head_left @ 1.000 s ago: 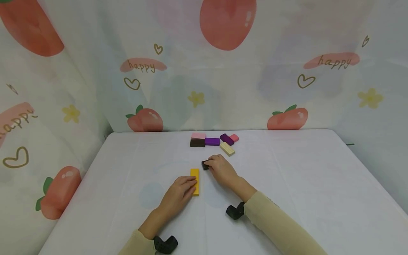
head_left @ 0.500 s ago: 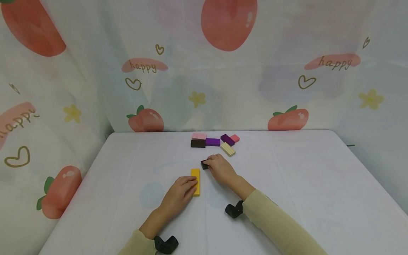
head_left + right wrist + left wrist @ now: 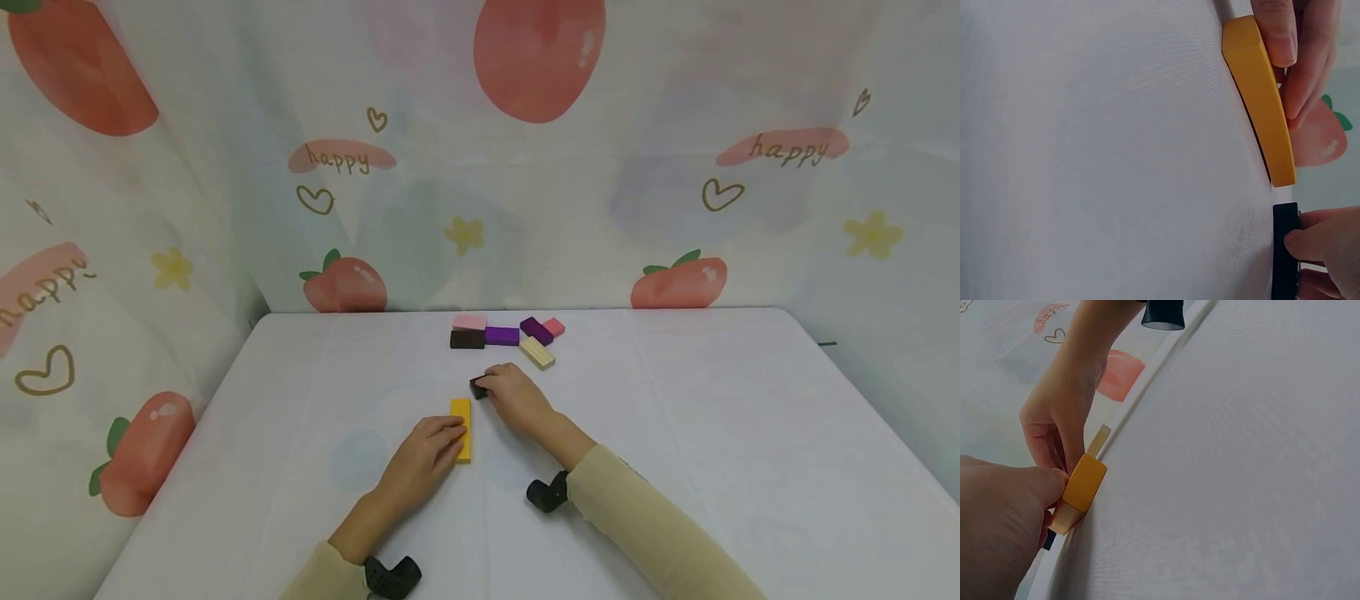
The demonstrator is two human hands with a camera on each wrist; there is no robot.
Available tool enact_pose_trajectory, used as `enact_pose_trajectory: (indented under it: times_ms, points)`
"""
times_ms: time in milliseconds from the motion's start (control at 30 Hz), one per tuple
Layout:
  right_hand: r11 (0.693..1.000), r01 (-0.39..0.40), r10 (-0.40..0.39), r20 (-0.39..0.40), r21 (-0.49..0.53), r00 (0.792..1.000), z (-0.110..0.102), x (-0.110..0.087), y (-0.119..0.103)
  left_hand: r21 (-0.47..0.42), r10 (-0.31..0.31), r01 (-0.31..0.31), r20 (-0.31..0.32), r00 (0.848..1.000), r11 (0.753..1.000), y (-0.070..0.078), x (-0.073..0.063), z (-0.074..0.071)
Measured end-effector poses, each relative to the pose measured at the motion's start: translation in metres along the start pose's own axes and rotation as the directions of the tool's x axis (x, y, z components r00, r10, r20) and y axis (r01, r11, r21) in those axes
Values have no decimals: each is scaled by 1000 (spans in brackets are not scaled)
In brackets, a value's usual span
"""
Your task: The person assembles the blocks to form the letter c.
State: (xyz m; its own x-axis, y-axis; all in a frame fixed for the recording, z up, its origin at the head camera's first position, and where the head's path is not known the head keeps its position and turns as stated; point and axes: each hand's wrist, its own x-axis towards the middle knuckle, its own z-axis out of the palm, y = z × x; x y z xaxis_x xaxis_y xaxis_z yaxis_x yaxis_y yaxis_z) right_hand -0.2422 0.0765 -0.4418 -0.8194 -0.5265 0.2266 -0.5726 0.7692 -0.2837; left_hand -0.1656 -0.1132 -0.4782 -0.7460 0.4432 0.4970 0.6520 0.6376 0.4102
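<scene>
In the head view, a yellow block (image 3: 465,450) lies lengthwise, pointing away, near the middle of the table. My left hand (image 3: 423,454) holds it from the left, with fingers over its top; the right wrist view shows the thumb (image 3: 1280,37) against the yellow block (image 3: 1260,94). Just beyond and slightly right, my right hand (image 3: 517,400) pinches a small black block (image 3: 477,388) between thumb and fingers. Seen from the right wrist, the black block (image 3: 1284,250) sits in line with the yellow one's far end, a narrow gap apart.
Toward the back edge lie a pink block (image 3: 469,322), a dark brown block (image 3: 467,339), a purple block (image 3: 502,336), a darker purple block (image 3: 536,330), a coral block (image 3: 554,327) and a ridged cream block (image 3: 537,353). A patterned cloth (image 3: 540,192) hangs behind the white table (image 3: 712,433).
My right hand has slid slightly left with the black block, closer to the yellow block's line. My left hand stays on the yellow block. The head view has shifted slightly.
</scene>
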Motion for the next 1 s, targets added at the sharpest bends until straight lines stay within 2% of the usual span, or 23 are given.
enact_pose_trajectory:
  times_ms: [167,433,600,1000]
  points:
    - [1000,-6,6,-3,5,1000,0,0,-1,26,34,-33,-30,999,999,-1,0,2]
    - [1000,23,-23,-17,-21,1000,0,3,-2,-8,-19,19,21,1000,1000,-1,0,0]
    - [998,42,-43,-15,-39,999,0,4,-3,-12,-12,12,14,1000,1000,-2,0,1]
    - [999,11,-12,-3,-32,1000,2,5,-4,-8,25,-25,-14,1000,1000,-3,-1,2]
